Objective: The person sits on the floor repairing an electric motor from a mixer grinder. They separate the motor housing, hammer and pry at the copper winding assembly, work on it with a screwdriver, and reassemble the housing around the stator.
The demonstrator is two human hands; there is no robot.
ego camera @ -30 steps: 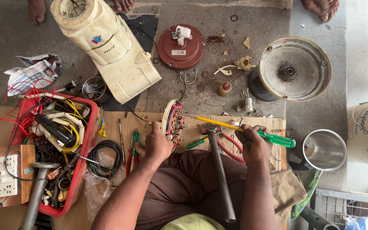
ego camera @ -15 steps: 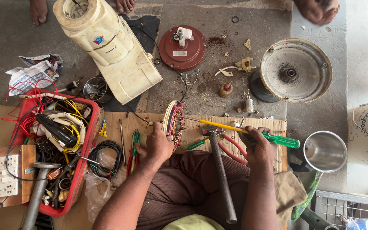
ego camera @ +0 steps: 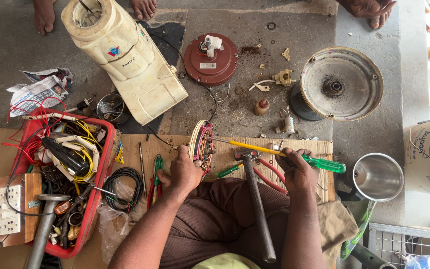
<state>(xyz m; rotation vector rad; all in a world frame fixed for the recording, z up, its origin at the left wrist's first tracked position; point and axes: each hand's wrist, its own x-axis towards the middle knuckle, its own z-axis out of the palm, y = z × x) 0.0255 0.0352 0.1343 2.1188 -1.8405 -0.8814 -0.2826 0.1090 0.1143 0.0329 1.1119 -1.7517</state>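
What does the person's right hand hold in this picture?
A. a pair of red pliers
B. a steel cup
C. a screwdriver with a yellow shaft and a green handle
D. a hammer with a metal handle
C: the right hand closes around the screwdriver, whose tip points at the motor winding that the left hand steadies on edge.

The left hand (ego camera: 185, 172) hides part of the motor winding (ego camera: 202, 147).
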